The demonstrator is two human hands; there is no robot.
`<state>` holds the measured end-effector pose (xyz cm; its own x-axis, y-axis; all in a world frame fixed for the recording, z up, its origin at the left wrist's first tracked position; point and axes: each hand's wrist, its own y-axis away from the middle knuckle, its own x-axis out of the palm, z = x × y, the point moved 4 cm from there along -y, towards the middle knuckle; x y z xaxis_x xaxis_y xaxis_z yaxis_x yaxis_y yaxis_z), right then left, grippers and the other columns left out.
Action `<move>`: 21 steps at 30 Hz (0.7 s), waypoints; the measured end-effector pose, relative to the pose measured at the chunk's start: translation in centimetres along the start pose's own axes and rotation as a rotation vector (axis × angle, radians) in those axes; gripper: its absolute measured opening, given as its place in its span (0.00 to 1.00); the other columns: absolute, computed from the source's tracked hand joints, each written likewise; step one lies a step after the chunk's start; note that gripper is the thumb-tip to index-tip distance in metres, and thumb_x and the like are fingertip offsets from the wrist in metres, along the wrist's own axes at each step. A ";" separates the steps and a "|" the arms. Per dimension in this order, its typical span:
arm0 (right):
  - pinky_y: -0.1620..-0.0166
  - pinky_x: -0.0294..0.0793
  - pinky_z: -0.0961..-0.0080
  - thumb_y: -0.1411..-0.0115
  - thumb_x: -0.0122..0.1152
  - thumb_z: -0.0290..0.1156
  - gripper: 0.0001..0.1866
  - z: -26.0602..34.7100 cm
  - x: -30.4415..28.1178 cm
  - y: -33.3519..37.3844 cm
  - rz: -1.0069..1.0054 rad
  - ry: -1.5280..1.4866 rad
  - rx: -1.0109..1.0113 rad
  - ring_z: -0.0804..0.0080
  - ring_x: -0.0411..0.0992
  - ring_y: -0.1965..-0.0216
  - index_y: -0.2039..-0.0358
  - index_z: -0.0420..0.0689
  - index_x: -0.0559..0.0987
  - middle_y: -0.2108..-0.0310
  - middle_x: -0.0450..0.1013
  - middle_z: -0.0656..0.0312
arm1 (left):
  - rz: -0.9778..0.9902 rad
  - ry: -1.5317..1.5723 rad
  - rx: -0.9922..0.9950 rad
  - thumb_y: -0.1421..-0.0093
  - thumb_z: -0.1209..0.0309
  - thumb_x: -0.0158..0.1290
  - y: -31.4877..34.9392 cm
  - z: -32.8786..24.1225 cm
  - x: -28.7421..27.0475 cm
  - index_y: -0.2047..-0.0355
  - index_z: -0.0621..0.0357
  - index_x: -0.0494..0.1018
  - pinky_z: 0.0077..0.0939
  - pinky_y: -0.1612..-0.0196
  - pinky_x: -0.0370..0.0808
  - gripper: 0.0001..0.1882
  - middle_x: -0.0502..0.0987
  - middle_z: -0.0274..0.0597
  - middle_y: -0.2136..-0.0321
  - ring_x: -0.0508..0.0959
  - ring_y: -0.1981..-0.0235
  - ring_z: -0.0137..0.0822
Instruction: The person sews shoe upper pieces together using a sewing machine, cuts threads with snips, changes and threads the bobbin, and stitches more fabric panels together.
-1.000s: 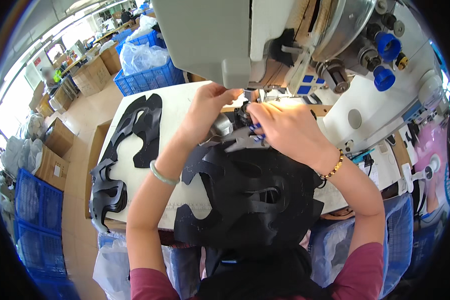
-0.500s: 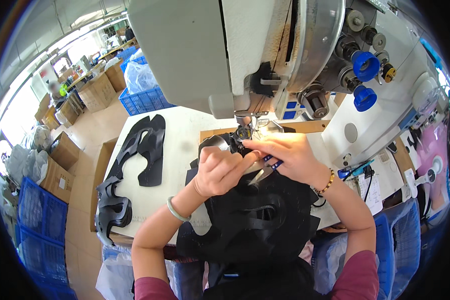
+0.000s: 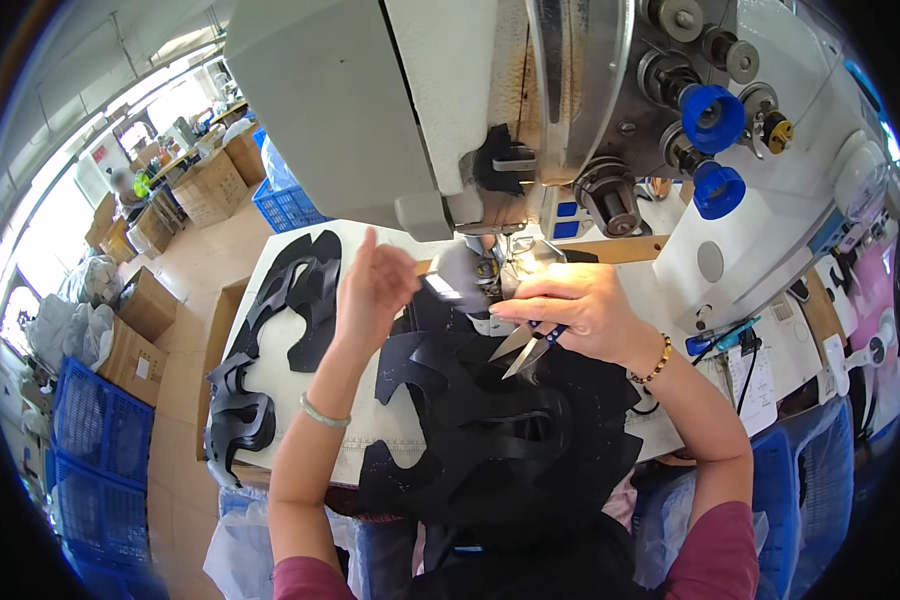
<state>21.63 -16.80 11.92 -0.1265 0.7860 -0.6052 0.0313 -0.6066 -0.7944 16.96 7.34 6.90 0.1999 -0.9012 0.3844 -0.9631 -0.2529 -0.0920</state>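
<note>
My right hand point(image 3: 580, 310) holds a pair of scissors point(image 3: 522, 347) with dark blue handles, just in front of the sewing machine's needle area. Their blades point left and stand apart. To the left, my left hand point(image 3: 373, 292) is raised above the table, its fingers slightly blurred and apart, with nothing visible in them. A shiny metal plate, blurred, is tilted out beside the bobbin area point(image 3: 487, 270) of the sewing machine point(image 3: 330, 110). Black cut pieces point(image 3: 470, 440) lie stacked below my hands, over the table's front edge.
More black curved pieces point(image 3: 315, 300) lie on the left of the white table point(image 3: 370, 440). Blue crates point(image 3: 100, 420) and cardboard boxes point(image 3: 135, 350) stand on the floor at left. Tension knobs point(image 3: 712, 118) sit on the machine's right. A person point(image 3: 125, 190) is far back.
My left hand has moved left and up, away from my right hand, and its fingers have opened. The scissors' blades now show spread apart. The view has shifted slightly.
</note>
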 end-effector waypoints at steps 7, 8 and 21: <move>0.74 0.70 0.79 0.66 0.62 0.18 0.24 0.2 -0.3 -0.1 0.004 -0.076 0.052 0.75 0.71 0.76 0.65 0.54 0.81 0.73 0.73 0.71 | -0.049 -0.162 0.190 0.35 0.56 0.34 -1.0 2.9 7.1 0.58 0.59 0.70 0.23 0.58 0.70 0.21 0.74 0.41 0.64 0.74 0.64 0.30; 0.74 0.70 0.79 0.66 0.61 0.17 0.24 0.2 -0.5 -0.1 0.002 -0.079 0.050 0.75 0.72 0.76 0.65 0.54 0.82 0.73 0.74 0.71 | -0.060 -0.090 0.130 0.35 0.55 0.34 -1.3 3.0 7.4 0.58 0.59 0.70 0.23 0.60 0.70 0.22 0.75 0.39 0.65 0.74 0.66 0.29; 0.66 0.71 0.67 0.51 0.61 0.25 0.18 7.6 -12.2 12.3 0.330 0.712 1.040 0.57 0.73 0.71 0.57 0.42 0.72 0.67 0.73 0.53 | 0.267 -1.270 0.050 0.46 0.58 0.55 1.9 -1.1 -0.5 0.63 0.62 0.73 0.26 0.59 0.70 0.19 0.75 0.43 0.72 0.75 0.67 0.34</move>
<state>16.07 -34.77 9.91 0.3000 0.2788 -0.9123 -0.8586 -0.3379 -0.3856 14.78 7.71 7.50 0.0599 -0.6201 -0.7822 -0.9972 -0.0026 -0.0743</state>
